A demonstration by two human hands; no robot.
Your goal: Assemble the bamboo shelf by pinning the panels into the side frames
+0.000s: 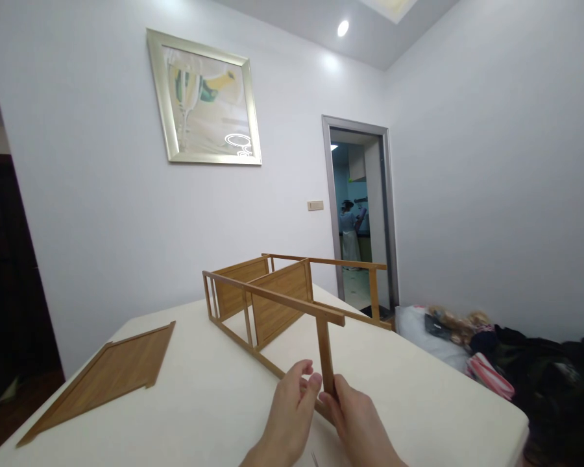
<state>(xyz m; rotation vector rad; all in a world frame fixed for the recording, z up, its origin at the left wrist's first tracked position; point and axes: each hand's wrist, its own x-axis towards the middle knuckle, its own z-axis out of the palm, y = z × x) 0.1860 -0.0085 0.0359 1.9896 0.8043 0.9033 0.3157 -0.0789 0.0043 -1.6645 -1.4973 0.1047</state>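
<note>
A wooden shelf frame (282,298) lies on its side on the white table, with two brown panels fitted between its side rails. My right hand (363,415) is wrapped around the lower end of the crossbar at the frame's near end, by the corner with the lower rail. Just left of that crossbar is my left hand (292,408), its fingers curled in and the thumb close to the index finger. Whatever lies between those fingers is hidden. A thin, metallic-looking sliver (314,459) shows at the bottom edge between my wrists; its kind is unclear.
A loose brown wooden panel (107,370) lies flat on the left side of the white table (199,415). Clothes and bags (486,350) are heaped beyond the right edge. Through a doorway (357,214) at the back stands another person (350,233).
</note>
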